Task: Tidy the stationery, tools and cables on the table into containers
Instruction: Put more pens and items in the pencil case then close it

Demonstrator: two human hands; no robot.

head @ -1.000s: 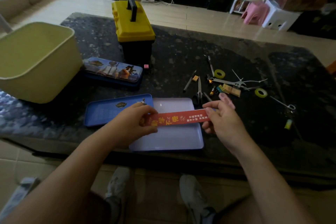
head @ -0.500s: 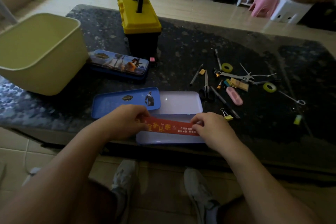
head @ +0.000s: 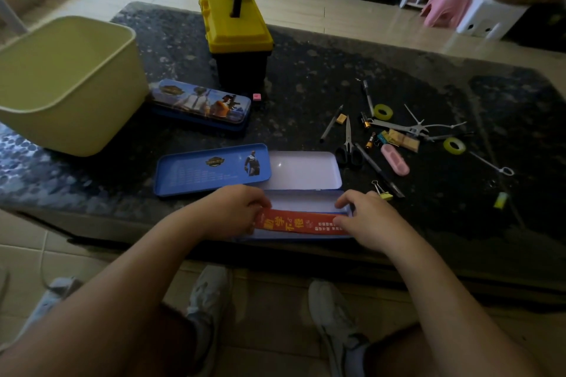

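Note:
A red ruler with yellow characters (head: 298, 223) lies along the near side of an open blue pencil tin (head: 301, 202) at the table's front edge. My left hand (head: 235, 211) holds its left end with curled fingers. My right hand (head: 364, 220) pinches its right end. The tin's open white lid (head: 306, 170) lies flat behind it, and a loose blue inner tray (head: 211, 168) rests to the left.
A shut picture pencil tin (head: 200, 104), a yellow-lidded toolbox (head: 234, 21) and a pale green bin (head: 66, 82) stand left and behind. Scissors (head: 348, 144), pens, tape rolls (head: 382, 111), a pink case (head: 395, 159), a binder clip (head: 381, 191) and cable ties lie scattered right.
Both hands lowered the ruler from above the lid toward me and set it into the tin's near half. The view shifted forward.

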